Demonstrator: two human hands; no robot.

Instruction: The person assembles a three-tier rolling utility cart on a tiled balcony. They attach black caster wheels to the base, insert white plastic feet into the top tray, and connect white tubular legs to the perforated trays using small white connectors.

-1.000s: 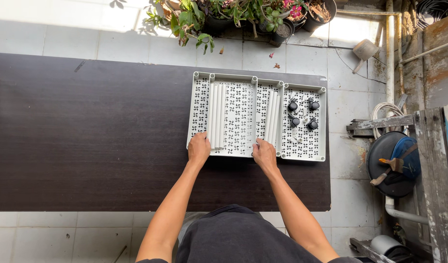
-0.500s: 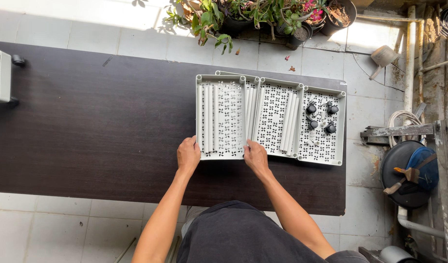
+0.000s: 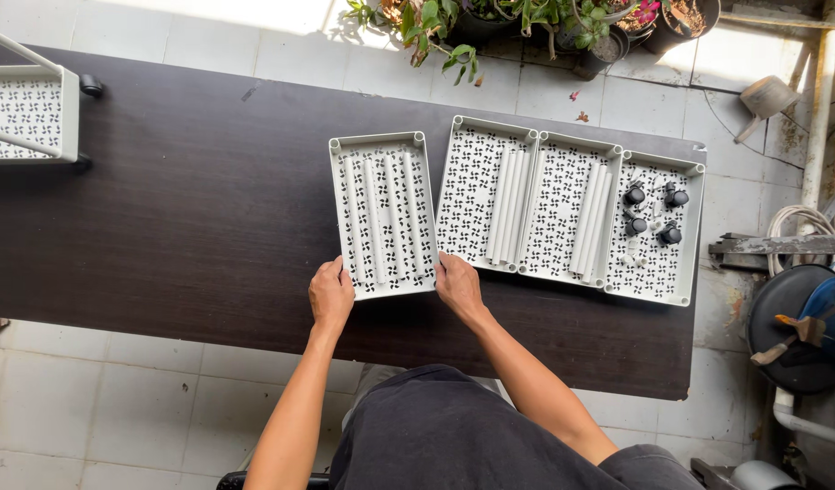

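I have my left hand and right hand clamped on the near corners of the perforated white tray holding tubes. It sits apart from the other trays; next calls for level handling.

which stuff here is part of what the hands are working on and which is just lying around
In hand:
- left hand and right hand, at the near corners of the tray
- white tubes in that tray
- three trays beside it, with more tubes and black casters

Lying about:
- potted plants
- hose reel
- white rack at the table's far left
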